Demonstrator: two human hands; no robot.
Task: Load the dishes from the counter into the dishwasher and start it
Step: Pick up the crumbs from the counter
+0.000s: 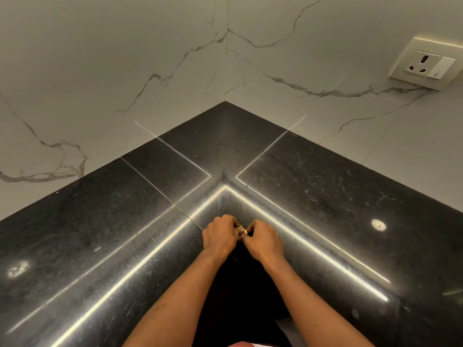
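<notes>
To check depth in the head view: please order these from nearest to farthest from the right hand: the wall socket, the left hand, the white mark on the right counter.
From the right hand:
1. left hand, meeting it at the fingertips.
2. white mark, on the counter, to the right.
3. wall socket, high up, far right.

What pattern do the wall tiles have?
Grey veins on the white marble wall tiles; head view.

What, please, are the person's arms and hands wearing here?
Nothing shows on either forearm: no sleeves, watch or bracelet. The left hand and right hand are ungloved. A small gold-coloured glint between their fingers may be a ring; it is too small to tell.
</notes>
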